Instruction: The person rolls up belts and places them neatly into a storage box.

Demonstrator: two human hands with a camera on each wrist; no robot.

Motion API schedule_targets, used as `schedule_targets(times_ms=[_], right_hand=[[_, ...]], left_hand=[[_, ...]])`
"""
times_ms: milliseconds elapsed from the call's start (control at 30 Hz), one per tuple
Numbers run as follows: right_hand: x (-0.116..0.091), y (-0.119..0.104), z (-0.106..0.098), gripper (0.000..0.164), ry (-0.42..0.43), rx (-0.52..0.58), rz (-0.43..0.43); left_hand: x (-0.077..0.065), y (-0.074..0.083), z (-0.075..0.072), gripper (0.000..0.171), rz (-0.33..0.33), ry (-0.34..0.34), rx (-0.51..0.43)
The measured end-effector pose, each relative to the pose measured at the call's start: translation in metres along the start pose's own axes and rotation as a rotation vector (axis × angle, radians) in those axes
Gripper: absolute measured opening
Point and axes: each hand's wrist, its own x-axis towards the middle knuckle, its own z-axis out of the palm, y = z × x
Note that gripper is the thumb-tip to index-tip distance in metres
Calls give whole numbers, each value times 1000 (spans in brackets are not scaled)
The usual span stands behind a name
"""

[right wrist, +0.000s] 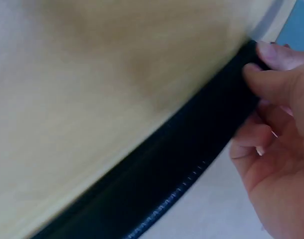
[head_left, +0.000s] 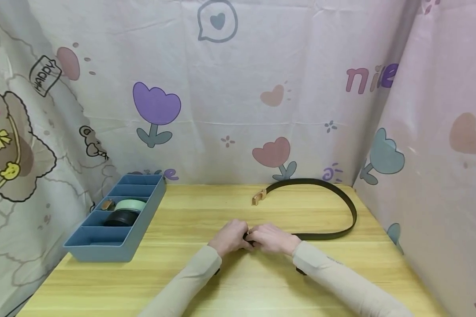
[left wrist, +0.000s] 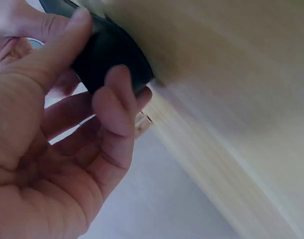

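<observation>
A black belt (head_left: 351,211) with a gold buckle (head_left: 259,197) curves over the right side of the table, its buckle lying toward the back. The belt's other end is between my two hands. In the left wrist view, my left hand (left wrist: 67,129) pinches the curled dark end of the belt (left wrist: 114,55) between thumb and fingers. My right hand (head_left: 273,238) pinches the strap close beside the left one, thumb on its upper face. From there the stitched strap (right wrist: 167,154) runs away on edge in the right wrist view. Much of the held end is hidden in the head view.
A blue divided tray (head_left: 143,229) stands at the left of the wooden table (head_left: 198,207). Its compartments hold a rolled black belt (head_left: 120,218), a rolled mint-green belt (head_left: 130,205) and a small brown item with metal (head_left: 108,205). Patterned cloth (head_left: 230,88) hangs behind and at both sides.
</observation>
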Motion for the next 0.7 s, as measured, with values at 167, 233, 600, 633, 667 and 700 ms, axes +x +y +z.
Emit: schedule_targets(times_ms=[167,233,600,633,667,700], right_hand=[[-4,3,-4,39,-27,13,-20],[-5,6,-4,41,-28,20,-21],[2,11,-2,15,83,9,-92],[2,10,-1,13,88,-4,-89],[3,10,0,11,93,-20,-83],[3,10,1,9,98,-31,-79]], left_hand=[[-2,-2,0,29,36,-1,8],[-4,-5,-2,39,61,-4,6],[-7,-16,-10,35,179,-114,-43],[-6,-15,-10,30,167,-122,-44],[-6,-15,-10,25,155,-123,-45],[-6,-14,-10,22,140,-118,-43]])
